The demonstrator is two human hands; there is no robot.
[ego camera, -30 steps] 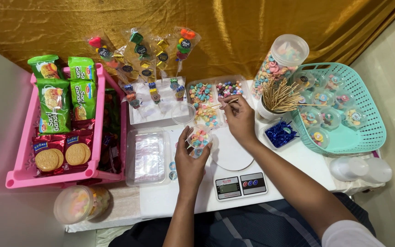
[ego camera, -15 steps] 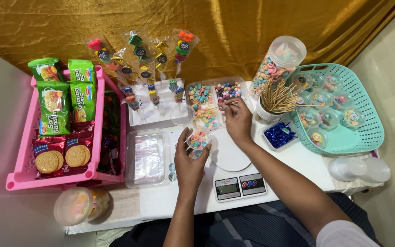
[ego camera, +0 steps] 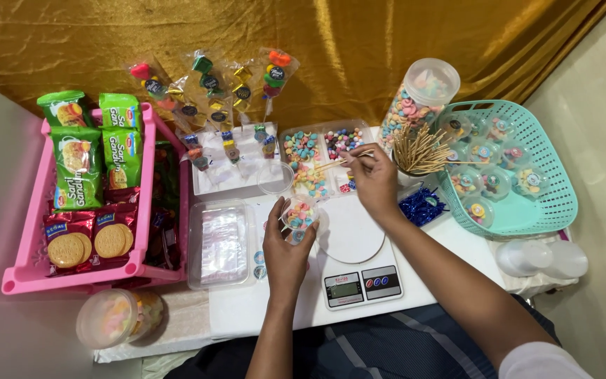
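The left hand [ego camera: 287,245] cups a small clear round cup [ego camera: 299,216] partly filled with pastel candies, while the right hand [ego camera: 373,184] pinches a wooden skewer [ego camera: 341,162] over the divided candy tray [ego camera: 320,156] just beyond. The cup sits beside the white kitchen scale [ego camera: 353,247] (not on it), so filling looks under way, with finished cups in the teal basket [ego camera: 552,203].

Green snack packets [ego camera: 96,151] standing at nine o'clock in the pink crate [ego camera: 29,277], red biscuit packs [ego camera: 89,238] just below. Clear cellophane candy skewers [ego camera: 208,88] with round dark labels at eleven o'clock. Small grey scale screen [ego camera: 345,288] at six o'clock, coloured buttons [ego camera: 375,282] just beside it. Round stickers [ego camera: 259,264] left of the scale.
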